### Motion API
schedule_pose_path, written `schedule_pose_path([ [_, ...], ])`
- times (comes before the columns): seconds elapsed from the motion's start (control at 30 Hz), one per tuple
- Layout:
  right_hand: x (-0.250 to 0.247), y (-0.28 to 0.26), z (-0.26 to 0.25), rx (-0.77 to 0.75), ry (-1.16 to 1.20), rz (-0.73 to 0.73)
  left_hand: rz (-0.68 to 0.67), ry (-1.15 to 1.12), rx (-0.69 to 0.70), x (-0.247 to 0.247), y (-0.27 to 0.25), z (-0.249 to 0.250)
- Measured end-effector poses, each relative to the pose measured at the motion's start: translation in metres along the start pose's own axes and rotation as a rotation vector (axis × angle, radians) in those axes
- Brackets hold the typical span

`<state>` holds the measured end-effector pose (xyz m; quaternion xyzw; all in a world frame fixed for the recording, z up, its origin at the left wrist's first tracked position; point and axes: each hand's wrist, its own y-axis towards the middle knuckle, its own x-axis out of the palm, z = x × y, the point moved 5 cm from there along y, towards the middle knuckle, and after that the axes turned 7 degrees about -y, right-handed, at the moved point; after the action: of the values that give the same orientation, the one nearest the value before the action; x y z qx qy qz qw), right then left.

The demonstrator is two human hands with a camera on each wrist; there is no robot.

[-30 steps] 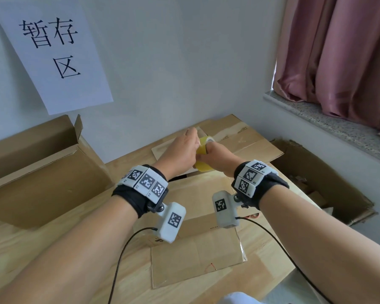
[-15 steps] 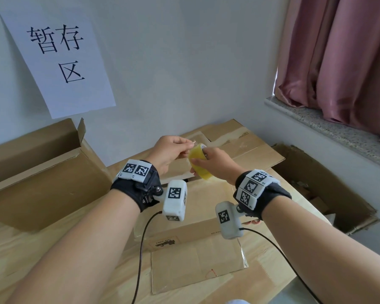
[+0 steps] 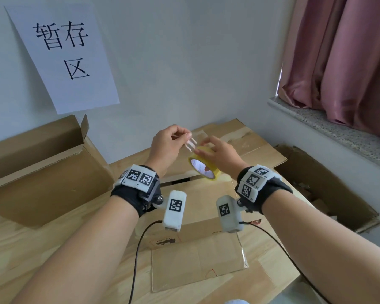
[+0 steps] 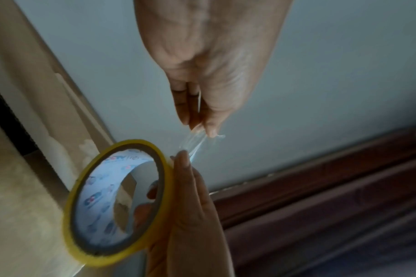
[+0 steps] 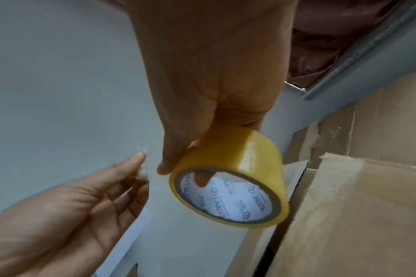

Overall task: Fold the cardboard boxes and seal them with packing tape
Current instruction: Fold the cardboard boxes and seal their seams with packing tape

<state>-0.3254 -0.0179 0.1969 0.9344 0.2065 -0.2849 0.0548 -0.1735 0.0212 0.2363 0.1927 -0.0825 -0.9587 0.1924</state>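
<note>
A yellow-edged roll of clear packing tape (image 3: 203,166) (image 4: 116,202) (image 5: 235,185) is held up above the table. My right hand (image 3: 217,153) (image 5: 209,105) grips it, thumb inside the core and fingers over the outer face. My left hand (image 3: 170,142) (image 4: 202,105) pinches the loose tape end (image 3: 190,142) (image 4: 197,142), a short clear strip stretched from the roll. Below the hands lies a flattened cardboard box (image 3: 198,257) on the wooden table (image 3: 53,249).
An open cardboard box (image 3: 42,172) stands at the left against the wall. More flattened cardboard (image 3: 246,141) lies at the back right. A large carton (image 3: 329,187) sits on the floor right of the table, under the window sill (image 3: 329,128) and curtain.
Both hands have lifted the roll higher above the table. The left hand has drawn away from the roll to the left, peeling out a short strip of tape.
</note>
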Motion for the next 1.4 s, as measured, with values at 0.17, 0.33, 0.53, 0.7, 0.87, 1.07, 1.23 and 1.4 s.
schedule_pose_path([
  [0.17, 0.009, -0.001, 0.001, -0.031, 0.083, 0.044, -0.047, 0.130, 0.000, -0.013, 0.005, -0.013],
  [0.33, 0.011, 0.004, 0.019, 0.069, 0.000, 0.138, -0.166, 0.323, 0.044, -0.012, 0.004, -0.015],
  [0.53, 0.020, -0.005, 0.040, 0.107, -0.011, 0.119, -0.256, 0.483, 0.033, -0.026, -0.017, -0.055],
  [0.7, 0.028, -0.012, 0.055, 0.136, 0.037, 0.129, -0.541, 0.673, -0.152, -0.034, -0.056, -0.130],
  [0.87, 0.027, -0.017, 0.062, 0.171, 0.043, 0.188, -0.562, 0.749, -0.173, -0.038, -0.080, -0.177],
  [1.07, 0.037, -0.005, 0.047, 0.124, 0.018, 0.147, -0.398, 0.777, -0.078, -0.041, -0.082, -0.186],
  [1.23, 0.062, 0.016, 0.020, 0.046, -0.056, 0.067, -0.338, 0.723, -0.074, -0.046, -0.081, -0.189],
  [1.4, 0.087, 0.021, 0.022, 0.050, -0.131, -0.001, -0.248, 0.631, -0.023, -0.054, -0.077, -0.193],
])
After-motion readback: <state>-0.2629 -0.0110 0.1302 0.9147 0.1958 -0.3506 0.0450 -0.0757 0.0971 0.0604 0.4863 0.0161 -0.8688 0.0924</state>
